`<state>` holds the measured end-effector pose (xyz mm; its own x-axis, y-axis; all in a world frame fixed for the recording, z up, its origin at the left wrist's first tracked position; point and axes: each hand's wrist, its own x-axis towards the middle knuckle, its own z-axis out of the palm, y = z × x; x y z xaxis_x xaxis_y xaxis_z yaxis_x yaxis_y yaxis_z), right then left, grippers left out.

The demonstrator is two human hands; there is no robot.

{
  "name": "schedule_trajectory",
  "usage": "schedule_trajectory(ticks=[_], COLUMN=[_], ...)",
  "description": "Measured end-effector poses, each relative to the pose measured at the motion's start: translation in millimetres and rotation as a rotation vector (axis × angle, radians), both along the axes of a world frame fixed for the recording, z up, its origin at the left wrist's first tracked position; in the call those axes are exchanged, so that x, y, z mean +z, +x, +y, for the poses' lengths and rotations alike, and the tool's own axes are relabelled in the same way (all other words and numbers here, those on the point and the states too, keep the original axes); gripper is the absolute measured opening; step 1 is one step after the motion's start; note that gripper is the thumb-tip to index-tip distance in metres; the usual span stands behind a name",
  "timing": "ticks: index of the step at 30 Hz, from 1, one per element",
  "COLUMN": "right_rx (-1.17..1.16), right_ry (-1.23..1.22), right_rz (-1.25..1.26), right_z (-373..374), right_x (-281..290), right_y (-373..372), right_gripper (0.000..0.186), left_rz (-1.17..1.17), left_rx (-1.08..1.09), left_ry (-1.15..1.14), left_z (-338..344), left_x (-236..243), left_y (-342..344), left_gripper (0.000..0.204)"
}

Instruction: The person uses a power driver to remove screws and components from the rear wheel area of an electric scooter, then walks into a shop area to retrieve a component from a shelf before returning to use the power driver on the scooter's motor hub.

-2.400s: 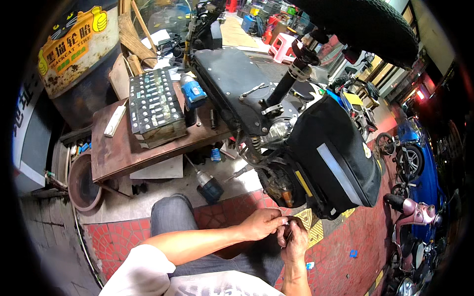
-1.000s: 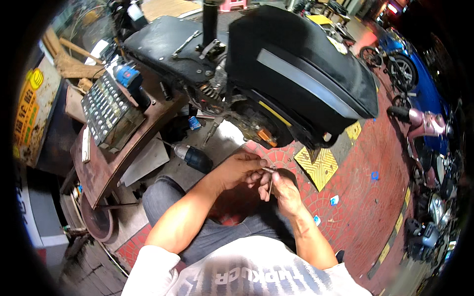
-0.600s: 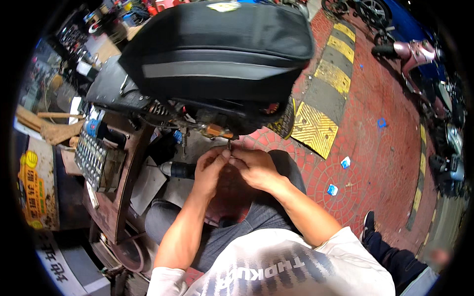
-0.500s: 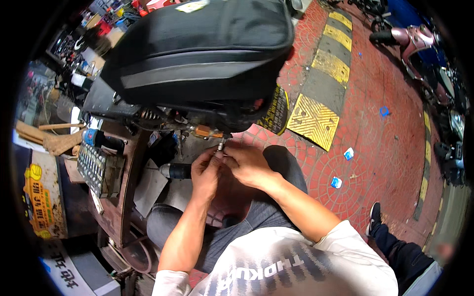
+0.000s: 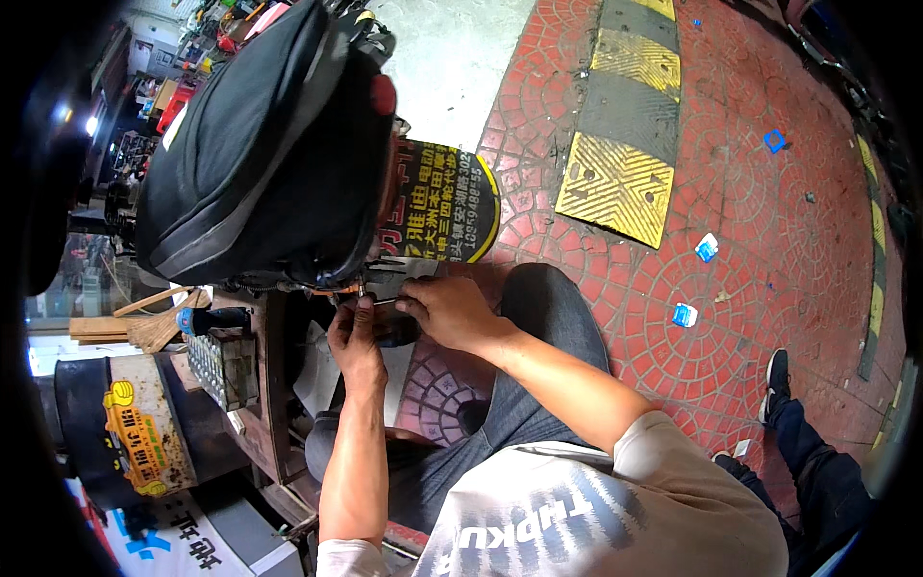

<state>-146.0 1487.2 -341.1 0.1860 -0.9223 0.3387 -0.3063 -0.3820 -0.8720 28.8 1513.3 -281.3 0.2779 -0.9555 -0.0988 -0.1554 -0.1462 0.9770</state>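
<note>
My left hand (image 5: pixel 358 338) pinches a small silver metal cylinder (image 5: pixel 362 288) upright between thumb and fingers, just under the rear of a two-wheeler. Level with it, my right hand (image 5: pixel 444 310) is closed on a thin metal rod (image 5: pixel 386 301) that points toward the left thumb. Whether rod and cylinder touch, I cannot tell. Above both hands is the vehicle's black padded seat or bag (image 5: pixel 260 154); its black mudflap (image 5: pixel 447 197) with yellow print hangs to the right. Behind my hands lies a dark tool (image 5: pixel 399 335), mostly hidden.
On the left, a metal tray (image 5: pixel 221 370) of small parts and a blue-black power tool (image 5: pixel 216 320) rest on a brown stand. A yellow-black ramp (image 5: pixel 615 188) and blue-white packets (image 5: pixel 685 314) lie on red paving. Another person's leg (image 5: pixel 817 442) shows at right.
The view has turned, so the seat appears further left and the mudflap shows more fully. My hands have drawn slightly apart, and the thin rod now shows between them.
</note>
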Motion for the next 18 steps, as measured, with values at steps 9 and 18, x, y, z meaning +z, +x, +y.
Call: schedule_trajectory(ticks=[9, 18], right_rx=[0.009, 0.019], right_ry=[0.014, 0.086], right_rz=[-0.124, -0.237], right_z=[-2.2, 2.1], right_x=[-12.2, -19.9], right_y=[23.2, 40.1], right_gripper=[0.022, 0.022], left_rz=[-0.167, -0.304], left_rx=[0.031, 0.001], left_ry=[-0.042, -0.097], left_z=[-2.4, 0.8], left_x=[19.3, 25.1], left_y=[-1.5, -8.6], left_gripper=[0.02, 0.018])
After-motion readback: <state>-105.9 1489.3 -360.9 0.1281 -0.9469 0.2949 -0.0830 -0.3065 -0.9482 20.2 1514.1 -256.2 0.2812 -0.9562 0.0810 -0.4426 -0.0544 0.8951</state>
